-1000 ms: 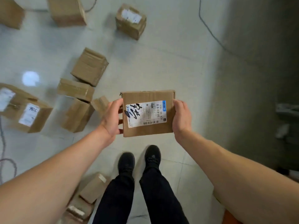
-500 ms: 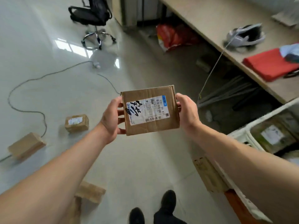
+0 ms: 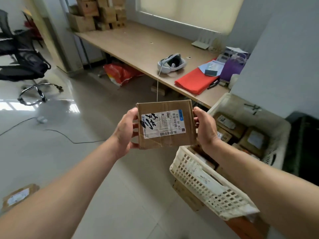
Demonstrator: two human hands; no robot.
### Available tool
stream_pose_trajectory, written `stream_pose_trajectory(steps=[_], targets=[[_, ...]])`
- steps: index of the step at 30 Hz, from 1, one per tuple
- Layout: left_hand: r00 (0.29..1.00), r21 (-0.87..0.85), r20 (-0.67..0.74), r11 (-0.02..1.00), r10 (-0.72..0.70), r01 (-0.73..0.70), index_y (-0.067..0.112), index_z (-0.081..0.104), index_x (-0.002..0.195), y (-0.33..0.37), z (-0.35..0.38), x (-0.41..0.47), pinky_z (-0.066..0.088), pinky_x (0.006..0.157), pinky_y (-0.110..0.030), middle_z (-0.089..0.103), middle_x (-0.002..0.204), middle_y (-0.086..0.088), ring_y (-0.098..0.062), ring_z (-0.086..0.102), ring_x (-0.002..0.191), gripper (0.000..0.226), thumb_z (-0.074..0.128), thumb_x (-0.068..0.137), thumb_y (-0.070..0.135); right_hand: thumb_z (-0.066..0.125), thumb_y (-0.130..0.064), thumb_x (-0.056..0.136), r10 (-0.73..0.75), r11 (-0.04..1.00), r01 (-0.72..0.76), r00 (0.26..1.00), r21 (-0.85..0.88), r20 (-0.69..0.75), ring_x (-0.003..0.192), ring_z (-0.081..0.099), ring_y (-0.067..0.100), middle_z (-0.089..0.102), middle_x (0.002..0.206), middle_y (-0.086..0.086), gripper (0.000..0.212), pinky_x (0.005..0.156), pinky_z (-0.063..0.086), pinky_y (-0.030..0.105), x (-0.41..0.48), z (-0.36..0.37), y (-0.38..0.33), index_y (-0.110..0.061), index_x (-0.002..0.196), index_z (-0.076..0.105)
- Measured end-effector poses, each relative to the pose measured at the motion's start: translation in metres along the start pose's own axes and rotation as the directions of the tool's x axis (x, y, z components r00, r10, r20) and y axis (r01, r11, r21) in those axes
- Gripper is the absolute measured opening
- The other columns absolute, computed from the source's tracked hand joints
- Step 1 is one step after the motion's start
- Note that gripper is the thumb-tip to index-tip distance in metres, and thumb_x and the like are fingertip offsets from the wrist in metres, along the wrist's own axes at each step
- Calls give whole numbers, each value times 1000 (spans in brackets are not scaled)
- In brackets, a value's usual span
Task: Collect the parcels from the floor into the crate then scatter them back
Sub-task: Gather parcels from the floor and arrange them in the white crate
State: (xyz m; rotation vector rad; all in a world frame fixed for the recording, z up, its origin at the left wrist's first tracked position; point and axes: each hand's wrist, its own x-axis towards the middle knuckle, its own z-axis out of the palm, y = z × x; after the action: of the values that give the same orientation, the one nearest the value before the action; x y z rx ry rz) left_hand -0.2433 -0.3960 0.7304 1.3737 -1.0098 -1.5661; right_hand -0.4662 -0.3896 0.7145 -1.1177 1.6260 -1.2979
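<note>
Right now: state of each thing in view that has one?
held parcel: taped shut, label up, off the floor, not yet in the crate.
left hand: grips the held parcel's left edge.
right hand: grips its right edge.
crate: open-topped, part-filled with parcels.
floor parcel: lies flat, uncollected.

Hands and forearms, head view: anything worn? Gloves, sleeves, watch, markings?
Nothing worn that shows. The left hand and right hand are bare, with no gloves. The left forearm and right forearm are bare to the frame edge, no sleeves in view. No watch, band, cable or marking on either wrist.
</note>
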Motion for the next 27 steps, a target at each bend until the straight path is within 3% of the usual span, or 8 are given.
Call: stream_pose_trajectory(steps=[5,9,13,16,19,22,24,27], targets=[[999,10,54,1000,-1,1,22,63,101,11,72,18,54,86,-60,69,104,-12,-33,63,105,46,33,101,57,42,-57,87,-22,999,24,999,28,-40,68,71,10,75,77,0,53,67,50,34,28,-70,3,-13,90,73],[996,30,85,999,11,-14,19,53,129,14,119,35,57,77,-61,67,116,-20,-37,67,104,51,37,100,57,43,-59,86,4,999,-2,998,41,-64,79,73,23,76,87,10,62,68,53,36,53,-114,4,-6,101,71],[994,24,113,1000,3,-6,26,47,137,16,156,48,55,79,-67,64,118,-21,-41,67,103,50,39,99,58,44,-48,102,-4,997,9,998,72,-66,63,70,5,73,79,1,49,58,52,25,69,-150,9,-7,100,70],[992,41,122,998,-43,38,29,42,144,16,176,59,58,75,-64,64,120,-19,-42,70,99,63,47,90,61,49,-43,105,10,995,-10,1000,95,-2,69,72,3,75,91,7,45,53,53,16,79,-171,10,-6,117,71],[994,156,70,985,-78,66,19,47,133,10,194,69,58,80,-62,70,103,-16,-39,73,89,40,50,99,42,59,-48,91,35,996,-45,992,80,120,81,74,9,76,99,5,48,60,57,21,90,-188,10,-25,133,68],[993,249,29,963,-118,108,11,50,115,-2,209,79,62,69,-49,73,96,-18,-35,74,83,20,59,100,22,71,-25,92,52,998,-45,986,-46,156,96,73,17,76,107,1,51,76,62,34,100,-203,15,-34,141,60],[989,258,36,957,-145,131,9,51,109,-10,219,83,61,63,-42,72,96,-19,-32,74,82,18,63,98,17,76,-15,87,12,980,10,994,-199,109,101,73,19,75,108,-2,45,86,63,41,107,-210,21,-30,128,66],[981,258,68,953,-180,157,5,54,99,-21,235,91,62,74,-45,74,89,-16,-28,73,84,19,68,96,18,79,-16,82,15,955,-31,998,-296,-57,96,73,20,76,101,-2,31,83,64,43,115,-217,31,-21,111,70]])
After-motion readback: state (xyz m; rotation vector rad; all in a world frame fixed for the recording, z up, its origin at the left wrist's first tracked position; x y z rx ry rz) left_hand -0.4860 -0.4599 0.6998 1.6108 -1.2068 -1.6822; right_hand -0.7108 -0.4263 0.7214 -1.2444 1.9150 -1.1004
